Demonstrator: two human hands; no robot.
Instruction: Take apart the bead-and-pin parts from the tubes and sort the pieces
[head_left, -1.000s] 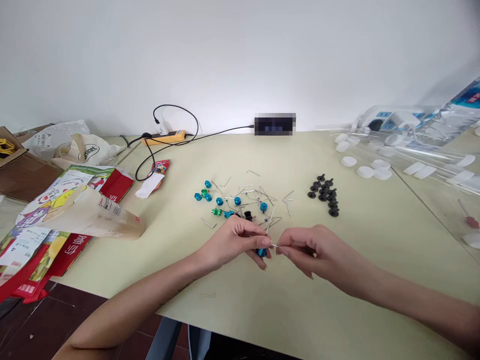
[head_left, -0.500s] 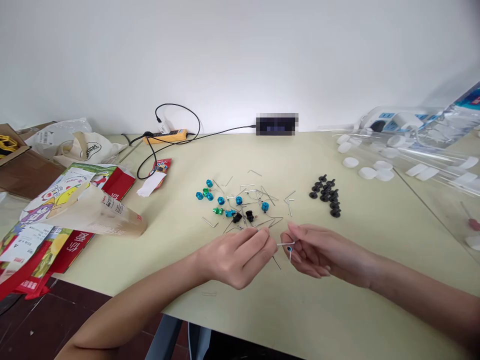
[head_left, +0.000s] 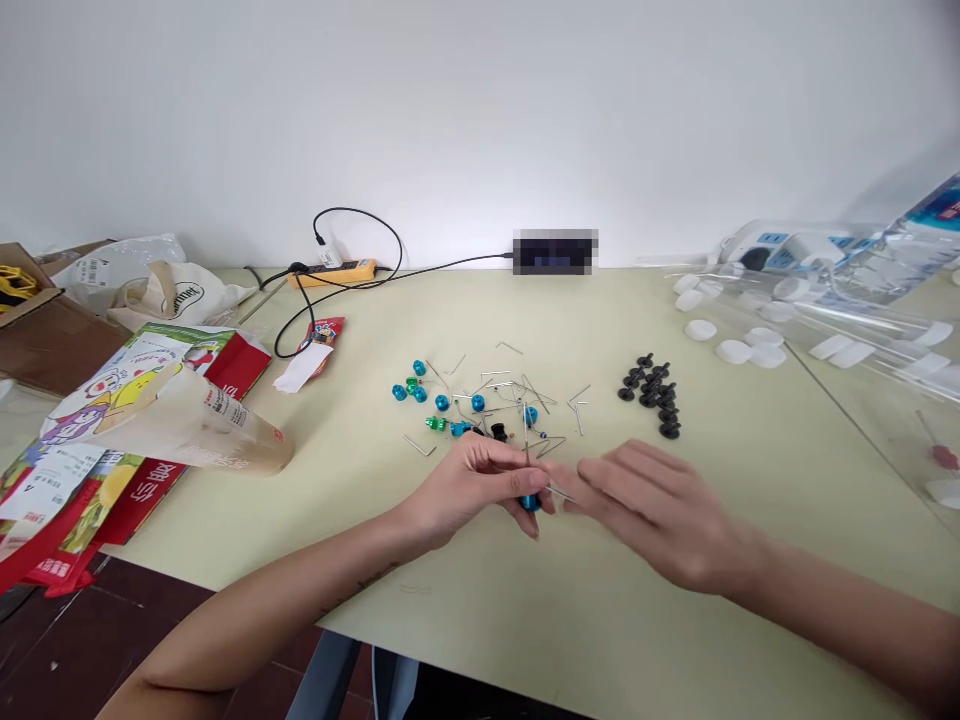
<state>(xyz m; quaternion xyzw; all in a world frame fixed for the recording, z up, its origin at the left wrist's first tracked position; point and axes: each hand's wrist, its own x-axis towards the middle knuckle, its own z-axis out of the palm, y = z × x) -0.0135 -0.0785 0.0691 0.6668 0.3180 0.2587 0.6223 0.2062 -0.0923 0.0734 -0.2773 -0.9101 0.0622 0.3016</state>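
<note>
My left hand [head_left: 484, 485] pinches a small blue metal fitting [head_left: 530, 502] between thumb and fingers. A thin metal rod [head_left: 526, 430] stands up from the same grip. My right hand [head_left: 660, 515], slightly blurred, is closed at the fingertips on a thin hex key [head_left: 559, 492] that points toward the blue fitting; whether its tip sits in the fitting I cannot tell. Just beyond my hands lie several blue fittings [head_left: 478, 403], green fittings [head_left: 435, 424], a black fitting [head_left: 499, 431] and scattered L-shaped hex keys [head_left: 580, 418].
Black flanged pieces [head_left: 667, 400] are grouped to the right. White discs [head_left: 735, 351] and clear plastic tubes [head_left: 885, 325] lie farther right. A plastic cup [head_left: 225, 430] rests tilted on colourful bags [head_left: 150, 490] at left. A power strip [head_left: 345, 272] and black cable stand by the wall.
My left hand has turned, bringing its thumb and a blue fitting into view. My right hand has rolled palm-down, its fingers now closed on the hex key.
</note>
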